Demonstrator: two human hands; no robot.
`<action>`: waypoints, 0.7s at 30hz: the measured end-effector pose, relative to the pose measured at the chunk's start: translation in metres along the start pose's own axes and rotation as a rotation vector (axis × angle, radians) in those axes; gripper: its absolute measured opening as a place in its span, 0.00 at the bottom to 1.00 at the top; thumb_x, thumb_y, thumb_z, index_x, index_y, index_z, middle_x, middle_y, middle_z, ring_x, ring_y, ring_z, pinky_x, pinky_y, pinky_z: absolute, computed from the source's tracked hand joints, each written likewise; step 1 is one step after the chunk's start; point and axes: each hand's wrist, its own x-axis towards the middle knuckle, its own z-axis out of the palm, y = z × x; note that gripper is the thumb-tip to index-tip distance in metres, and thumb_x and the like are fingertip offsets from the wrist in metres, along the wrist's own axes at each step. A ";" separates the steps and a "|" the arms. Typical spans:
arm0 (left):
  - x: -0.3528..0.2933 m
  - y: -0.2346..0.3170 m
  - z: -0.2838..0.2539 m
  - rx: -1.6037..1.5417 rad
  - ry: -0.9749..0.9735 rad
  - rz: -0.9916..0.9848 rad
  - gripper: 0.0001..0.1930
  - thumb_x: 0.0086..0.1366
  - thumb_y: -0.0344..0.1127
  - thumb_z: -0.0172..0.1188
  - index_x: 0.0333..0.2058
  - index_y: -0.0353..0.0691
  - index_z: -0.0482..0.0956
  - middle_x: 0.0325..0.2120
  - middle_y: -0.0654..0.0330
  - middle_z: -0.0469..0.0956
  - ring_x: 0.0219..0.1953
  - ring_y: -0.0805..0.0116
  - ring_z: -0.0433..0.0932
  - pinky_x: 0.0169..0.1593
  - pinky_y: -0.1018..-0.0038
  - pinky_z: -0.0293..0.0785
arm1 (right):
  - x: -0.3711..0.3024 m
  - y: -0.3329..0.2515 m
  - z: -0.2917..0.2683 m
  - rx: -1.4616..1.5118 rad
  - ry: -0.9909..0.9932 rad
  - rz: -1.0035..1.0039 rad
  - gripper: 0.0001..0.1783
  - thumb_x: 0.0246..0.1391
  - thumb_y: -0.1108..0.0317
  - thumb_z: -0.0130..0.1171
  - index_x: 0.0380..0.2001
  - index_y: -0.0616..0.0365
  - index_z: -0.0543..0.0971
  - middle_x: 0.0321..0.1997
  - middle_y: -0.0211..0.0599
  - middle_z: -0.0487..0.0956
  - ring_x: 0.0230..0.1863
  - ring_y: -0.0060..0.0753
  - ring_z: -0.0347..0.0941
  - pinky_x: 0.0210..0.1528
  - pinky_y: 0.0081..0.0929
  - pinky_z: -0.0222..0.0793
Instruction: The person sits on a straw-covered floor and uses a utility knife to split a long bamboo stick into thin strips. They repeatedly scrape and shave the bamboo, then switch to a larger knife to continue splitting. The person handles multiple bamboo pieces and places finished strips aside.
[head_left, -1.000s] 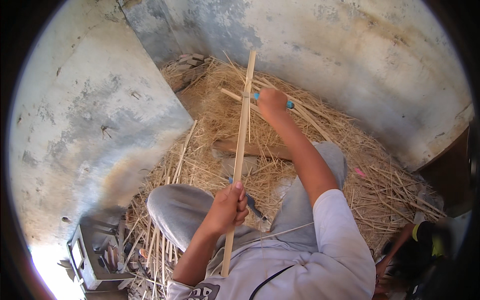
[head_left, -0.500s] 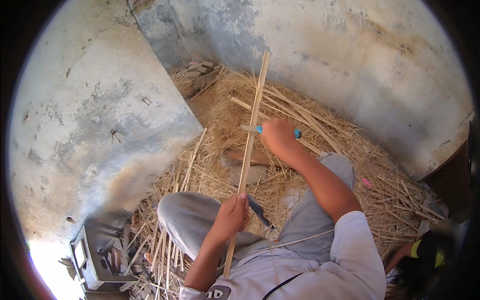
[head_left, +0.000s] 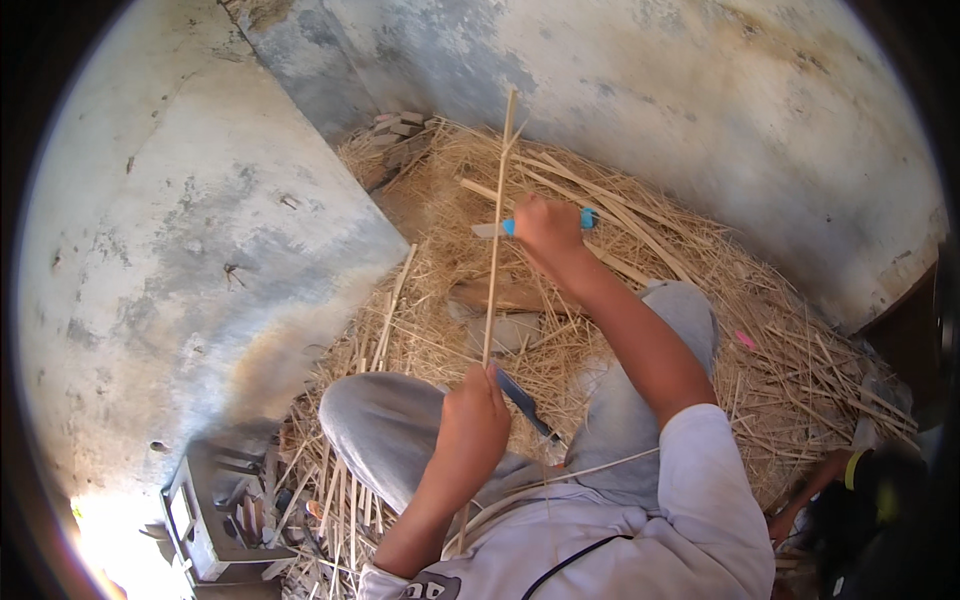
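A long, pale bamboo-like strip [head_left: 494,275] stands away from me, its narrow edge showing. Closed around its lower part is my left hand [head_left: 474,428], above my lap. My right hand [head_left: 548,230] grips a knife [head_left: 488,230] with a blue handle, its blade pointing left and lying across the strip. Near the strip's far end a thin sliver [head_left: 515,137] splits away to the right. Between my legs, just right of my left hand, lies a dark tool [head_left: 525,402] with a long flat part; I cannot make out its kind.
Shavings [head_left: 440,290] cover the floor, with a wood block [head_left: 505,295] and a stone [head_left: 515,335] ahead of me. Loose strips [head_left: 625,240] lie at right. A grey box-like frame [head_left: 208,560] stands lower left. Another person's arm [head_left: 815,490] shows lower right. Walls rise left and ahead.
The strip has turned from its broad face to its narrow edge, and its far end has shifted left. Both hands have moved slightly farther away. A sliver now stands out near the far end.
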 end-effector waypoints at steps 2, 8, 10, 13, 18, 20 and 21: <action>-0.013 -0.006 0.022 0.018 -0.015 0.098 0.12 0.74 0.35 0.48 0.34 0.32 0.70 0.19 0.37 0.75 0.25 0.34 0.78 0.27 0.47 0.73 | 0.012 0.023 0.005 0.029 -0.166 0.156 0.05 0.49 0.74 0.63 0.28 0.65 0.80 0.16 0.42 0.78 0.17 0.35 0.77 0.17 0.31 0.70; -0.023 -0.012 0.013 -0.048 -0.109 0.041 0.14 0.76 0.38 0.46 0.34 0.33 0.68 0.17 0.40 0.73 0.20 0.38 0.73 0.23 0.53 0.69 | 0.022 0.053 0.007 0.244 -0.503 0.541 0.06 0.55 0.72 0.60 0.25 0.63 0.79 0.17 0.39 0.76 0.18 0.31 0.74 0.21 0.28 0.70; -0.014 -0.038 0.009 -0.103 -0.138 0.156 0.16 0.77 0.41 0.46 0.33 0.35 0.67 0.15 0.49 0.71 0.13 0.48 0.69 0.18 0.61 0.67 | 0.021 0.058 -0.018 0.650 -0.780 0.640 0.07 0.55 0.72 0.57 0.27 0.65 0.80 0.18 0.41 0.76 0.19 0.37 0.74 0.20 0.35 0.70; -0.010 -0.069 0.016 -0.597 -0.392 -0.192 0.18 0.78 0.47 0.44 0.33 0.40 0.67 0.14 0.65 0.62 0.11 0.69 0.58 0.17 0.73 0.58 | 0.023 0.088 -0.002 1.124 -1.003 0.636 0.07 0.52 0.74 0.57 0.23 0.64 0.80 0.20 0.40 0.77 0.21 0.34 0.74 0.22 0.34 0.70; 0.013 -0.054 0.024 -1.061 -0.493 -0.412 0.18 0.79 0.51 0.40 0.34 0.45 0.66 0.16 0.70 0.55 0.13 0.80 0.52 0.16 0.78 0.50 | -0.015 -0.001 -0.020 0.231 -0.476 0.027 0.08 0.50 0.70 0.64 0.21 0.63 0.80 0.19 0.42 0.78 0.21 0.40 0.78 0.24 0.38 0.75; 0.019 -0.047 0.025 -1.158 -0.521 -0.431 0.18 0.79 0.52 0.41 0.34 0.46 0.66 0.16 0.70 0.55 0.12 0.80 0.52 0.16 0.78 0.48 | -0.032 -0.012 -0.016 0.261 -0.335 0.008 0.08 0.51 0.71 0.64 0.21 0.62 0.80 0.21 0.41 0.79 0.22 0.40 0.79 0.24 0.38 0.75; 0.020 -0.048 0.025 -1.200 -0.524 -0.436 0.18 0.78 0.52 0.41 0.34 0.47 0.66 0.16 0.70 0.55 0.12 0.80 0.52 0.16 0.78 0.48 | -0.035 -0.014 -0.015 0.280 -0.265 -0.005 0.08 0.51 0.71 0.64 0.21 0.62 0.80 0.22 0.41 0.79 0.23 0.40 0.79 0.24 0.38 0.75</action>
